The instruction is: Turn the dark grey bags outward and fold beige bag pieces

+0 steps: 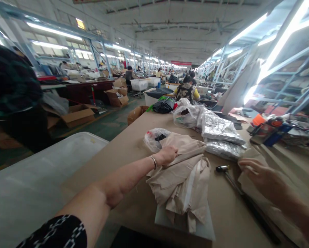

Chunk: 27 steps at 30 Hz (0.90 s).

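My left hand (167,155), a bracelet at its wrist, is closed on a heap of beige fabric pieces (180,179). The heap has a white strip across it and lies partly over a pale flat board (203,227). On the right, my right hand (259,175) grips the edge of another beige fabric piece (249,186) with its fingers curled. Between the two hands lies a hammer (234,184) with a metal head and a long black handle. A clear plastic bag (154,139) with something dark inside touches the far left of the heap.
Silver-grey plastic packages (221,134) are stacked on the brown tabletop (128,155). At right stands a blue and orange device (270,129). A white bin (66,158) is beside the table on the left. Someone in a dark checked shirt (12,79) stands there; a seated person (186,91) is ahead.
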Tool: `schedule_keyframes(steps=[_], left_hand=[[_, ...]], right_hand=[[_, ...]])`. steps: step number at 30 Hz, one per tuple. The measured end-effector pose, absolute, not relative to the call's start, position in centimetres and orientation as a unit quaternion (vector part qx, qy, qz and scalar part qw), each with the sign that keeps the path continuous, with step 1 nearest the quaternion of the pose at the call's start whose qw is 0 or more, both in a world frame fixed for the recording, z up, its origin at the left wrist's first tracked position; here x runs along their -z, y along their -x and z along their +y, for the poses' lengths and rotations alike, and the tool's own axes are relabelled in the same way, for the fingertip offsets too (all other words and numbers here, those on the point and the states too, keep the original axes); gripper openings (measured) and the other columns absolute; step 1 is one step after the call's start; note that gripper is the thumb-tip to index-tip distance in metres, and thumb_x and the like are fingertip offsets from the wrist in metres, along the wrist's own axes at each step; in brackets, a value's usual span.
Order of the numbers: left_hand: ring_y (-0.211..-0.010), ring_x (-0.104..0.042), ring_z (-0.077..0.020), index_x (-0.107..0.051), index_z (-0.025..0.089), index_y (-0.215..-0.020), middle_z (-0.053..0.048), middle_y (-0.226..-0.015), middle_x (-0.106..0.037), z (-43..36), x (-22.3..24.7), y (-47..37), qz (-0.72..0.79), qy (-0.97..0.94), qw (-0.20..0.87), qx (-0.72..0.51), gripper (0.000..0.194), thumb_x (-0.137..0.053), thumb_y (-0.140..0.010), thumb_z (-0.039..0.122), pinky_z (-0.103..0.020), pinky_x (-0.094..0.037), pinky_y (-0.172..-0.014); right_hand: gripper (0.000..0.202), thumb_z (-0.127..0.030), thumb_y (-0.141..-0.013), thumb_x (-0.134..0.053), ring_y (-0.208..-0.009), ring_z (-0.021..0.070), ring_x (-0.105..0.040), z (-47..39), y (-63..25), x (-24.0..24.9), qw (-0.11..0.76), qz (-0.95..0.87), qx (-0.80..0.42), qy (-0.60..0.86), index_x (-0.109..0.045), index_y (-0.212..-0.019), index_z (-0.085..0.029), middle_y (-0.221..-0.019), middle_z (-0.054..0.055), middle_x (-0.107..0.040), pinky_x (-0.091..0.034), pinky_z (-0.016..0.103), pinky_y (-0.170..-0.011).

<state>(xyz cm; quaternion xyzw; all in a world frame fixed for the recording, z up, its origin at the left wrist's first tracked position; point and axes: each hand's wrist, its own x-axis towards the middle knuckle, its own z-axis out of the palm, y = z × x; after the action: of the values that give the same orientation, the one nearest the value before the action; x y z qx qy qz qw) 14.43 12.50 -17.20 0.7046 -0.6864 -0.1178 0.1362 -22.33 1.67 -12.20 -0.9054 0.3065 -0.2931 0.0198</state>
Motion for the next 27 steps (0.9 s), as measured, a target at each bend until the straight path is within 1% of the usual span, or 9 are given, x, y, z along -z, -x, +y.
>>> schedule_keyframes(steps=[3, 7, 11, 13, 16, 19, 22, 24, 27], left_hand=[[-0.074, -0.053, -0.0171, -0.061, 0.01, -0.083, -0.008, -0.079, -0.061, 13.2, 14.4, -14.8, -0.687, -0.694, 0.182, 0.11, 0.02, -0.048, -0.087, 0.025, -0.026, -0.038, -0.067], [-0.065, -0.046, -0.0109, -0.058, 0.013, -0.075, 0.0, -0.068, -0.053, 14.8, 10.3, -15.3, -0.732, -0.632, 0.218, 0.133, 0.019, -0.051, -0.086, 0.026, -0.021, -0.034, -0.061], [-0.061, -0.042, -0.0103, -0.055, 0.013, -0.07, 0.002, -0.063, -0.049, 16.6, 7.6, -15.9, -0.752, -0.556, 0.293, 0.201, 0.021, -0.051, -0.085, 0.028, -0.021, -0.031, -0.057], [-0.069, -0.047, -0.0118, -0.056, 0.013, -0.074, -0.001, -0.072, -0.054, 17.9, 6.6, -16.3, -0.704, -0.563, 0.414, 0.13, 0.018, -0.052, -0.084, 0.027, -0.022, -0.035, -0.064], [-0.071, -0.048, -0.0116, -0.055, 0.014, -0.078, -0.001, -0.075, -0.054, 20.1, 6.2, -16.8, -0.55, -0.554, 0.624, 0.039, 0.021, -0.053, -0.085, 0.034, -0.022, -0.037, -0.067], [-0.056, -0.043, -0.0095, -0.047, 0.016, -0.076, 0.002, -0.063, -0.046, 21.2, 7.9, -16.7, -0.418, -0.521, 0.714, 0.209, 0.027, -0.055, -0.081, 0.04, -0.021, -0.036, -0.055], [-0.059, -0.049, -0.011, -0.049, 0.016, -0.088, 0.001, -0.072, -0.051, 20.8, 10.3, -16.2, -0.344, -0.491, 0.692, 0.402, 0.035, -0.063, -0.073, 0.045, -0.022, -0.04, -0.051], [-0.065, -0.053, -0.0119, -0.051, 0.016, -0.097, -0.001, -0.08, -0.054, 20.2, 11.5, -16.0, -0.32, -0.461, 0.678, 0.474, 0.041, -0.067, -0.071, 0.044, -0.022, -0.042, -0.054], [-0.059, -0.051, -0.0117, -0.057, 0.014, -0.089, -0.002, -0.072, -0.057, 19.8, 12.3, -16.6, -0.268, -0.429, 0.684, 0.526, 0.034, -0.069, -0.07, 0.039, -0.022, -0.04, -0.053]], right_hand=[[0.028, -0.028, -0.088, -0.045, -0.108, 0.0239, -0.053, 4.7, 14.9, 13.8, -0.007, 0.237, 0.236, 0.942, -0.06, -0.11, -0.019, -0.118, 0.01, -0.057, -0.046, 0.038, -0.089], [0.052, -0.025, -0.083, -0.056, -0.131, 0.0331, -0.029, 7.4, 7.5, 12.7, -0.132, 0.192, 0.262, 0.937, -0.044, -0.134, -0.021, -0.142, 0.011, -0.037, -0.03, 0.049, -0.104], [0.027, -0.029, -0.092, -0.041, -0.102, 0.0231, -0.053, 7.2, 4.6, 9.8, -0.092, 0.173, 0.212, 0.958, -0.06, -0.11, -0.019, -0.106, 0.009, -0.06, -0.038, 0.034, -0.089], [0.03, -0.032, -0.095, -0.035, -0.08, 0.018, -0.056, 6.2, 4.0, 8.3, -0.057, 0.218, 0.164, 0.96, -0.062, -0.094, -0.02, -0.087, 0.005, -0.062, -0.038, 0.028, -0.07], [0.037, -0.042, -0.093, -0.035, -0.067, 0.0168, -0.053, 4.5, 3.1, 5.8, -0.025, 0.342, 0.193, 0.919, -0.063, -0.081, -0.02, -0.074, 0.003, -0.062, -0.031, 0.028, -0.061], [0.036, -0.044, -0.088, -0.043, -0.065, 0.0165, -0.053, 4.3, 1.9, 3.8, 0.038, 0.418, 0.269, 0.867, -0.066, -0.079, -0.018, -0.067, 0.003, -0.061, -0.032, 0.027, -0.062], [0.036, -0.045, -0.085, -0.046, -0.062, 0.0157, -0.053, 6.5, 0.1, 3.6, 0.101, 0.43, 0.304, 0.844, -0.067, -0.081, -0.016, -0.061, 0.001, -0.059, -0.033, 0.026, -0.059], [0.038, -0.047, -0.085, -0.045, -0.06, 0.0146, -0.05, 8.7, -1.1, 4.6, 0.126, 0.391, 0.302, 0.86, -0.065, -0.075, -0.015, -0.061, 0.001, -0.057, -0.033, 0.025, -0.057], [0.041, -0.047, -0.087, -0.044, -0.064, 0.0135, -0.048, 11.7, -2.7, 7.2, 0.183, 0.317, 0.284, 0.886, -0.06, -0.068, -0.015, -0.066, 0.002, -0.055, -0.035, 0.023, -0.06]])
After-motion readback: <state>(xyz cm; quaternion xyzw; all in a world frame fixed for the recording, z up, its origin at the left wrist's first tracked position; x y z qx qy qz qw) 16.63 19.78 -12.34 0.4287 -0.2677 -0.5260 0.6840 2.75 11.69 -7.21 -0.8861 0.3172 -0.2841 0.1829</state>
